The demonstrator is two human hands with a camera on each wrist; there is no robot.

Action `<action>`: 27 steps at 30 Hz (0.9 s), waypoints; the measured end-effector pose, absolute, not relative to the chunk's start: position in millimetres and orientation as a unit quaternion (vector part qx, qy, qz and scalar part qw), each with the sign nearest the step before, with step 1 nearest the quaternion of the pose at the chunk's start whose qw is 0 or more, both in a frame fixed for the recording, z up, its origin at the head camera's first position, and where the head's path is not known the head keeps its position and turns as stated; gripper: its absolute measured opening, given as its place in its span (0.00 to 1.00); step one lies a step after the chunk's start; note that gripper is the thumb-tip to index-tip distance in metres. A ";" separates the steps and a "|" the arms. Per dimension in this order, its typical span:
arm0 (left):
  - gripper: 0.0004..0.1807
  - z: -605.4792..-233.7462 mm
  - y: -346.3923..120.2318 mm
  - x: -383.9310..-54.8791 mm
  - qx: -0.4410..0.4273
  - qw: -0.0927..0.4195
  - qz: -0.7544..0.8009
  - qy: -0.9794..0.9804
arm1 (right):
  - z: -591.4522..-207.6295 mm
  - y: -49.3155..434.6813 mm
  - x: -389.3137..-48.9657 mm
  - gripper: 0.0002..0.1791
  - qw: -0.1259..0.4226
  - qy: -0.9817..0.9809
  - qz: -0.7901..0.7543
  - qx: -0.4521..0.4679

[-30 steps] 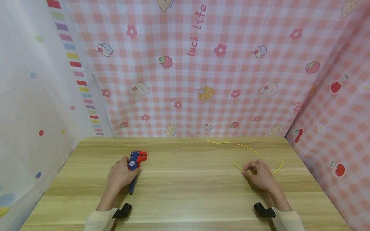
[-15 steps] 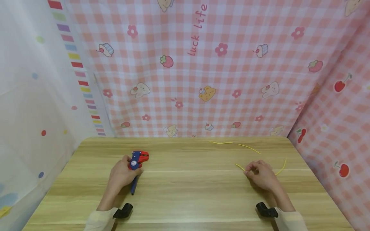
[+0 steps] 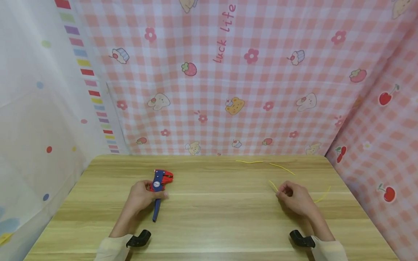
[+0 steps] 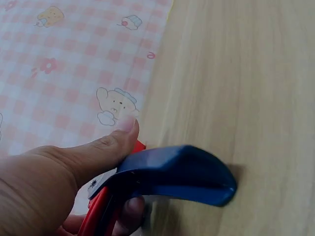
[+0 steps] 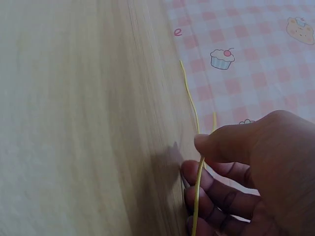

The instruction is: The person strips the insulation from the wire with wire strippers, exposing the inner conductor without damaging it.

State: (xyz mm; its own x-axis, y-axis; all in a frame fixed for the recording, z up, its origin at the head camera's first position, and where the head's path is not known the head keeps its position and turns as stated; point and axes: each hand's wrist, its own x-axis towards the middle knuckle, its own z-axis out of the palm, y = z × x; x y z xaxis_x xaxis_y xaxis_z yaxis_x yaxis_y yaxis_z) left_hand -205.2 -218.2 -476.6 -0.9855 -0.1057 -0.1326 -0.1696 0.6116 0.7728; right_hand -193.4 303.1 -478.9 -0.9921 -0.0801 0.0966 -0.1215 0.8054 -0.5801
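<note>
In the head view's lower left, a blue-and-red plier-like tool (image 3: 158,181) was gripped by the left hand (image 3: 140,196). Right of centre, two loose yellow wires (image 3: 249,162) were seen. Farther right, a curved yellow wire (image 5: 198,186) (ends jutting out) was pinched by the right hand (image 3: 296,198).

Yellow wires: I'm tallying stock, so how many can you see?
3. One held wire is pinched by the right hand; a left rear wire and a right rear wire lie near the back edge of the table. The hand could hide more.
</note>
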 end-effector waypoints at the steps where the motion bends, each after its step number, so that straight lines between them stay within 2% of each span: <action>1: 0.39 -476.7 -217.8 -205.0 -0.081 0.042 0.442 0.892 | -478.4 302.2 -193.3 0.06 0.035 -0.948 0.311 0.053; 9: 0.39 -476.7 -217.0 -205.1 -0.063 0.080 0.490 0.866 | -476.7 296.4 -193.0 0.04 0.038 -0.945 0.319 0.061; 19: 0.28 -477.7 -212.5 -209.8 0.013 0.095 0.581 0.808 | -473.5 288.1 -192.8 0.03 0.025 -0.934 0.349 0.065; 27: 0.24 -480.6 -211.5 -210.1 0.052 0.137 0.636 0.758 | -472.3 283.2 -192.1 0.03 0.021 -0.927 0.367 0.070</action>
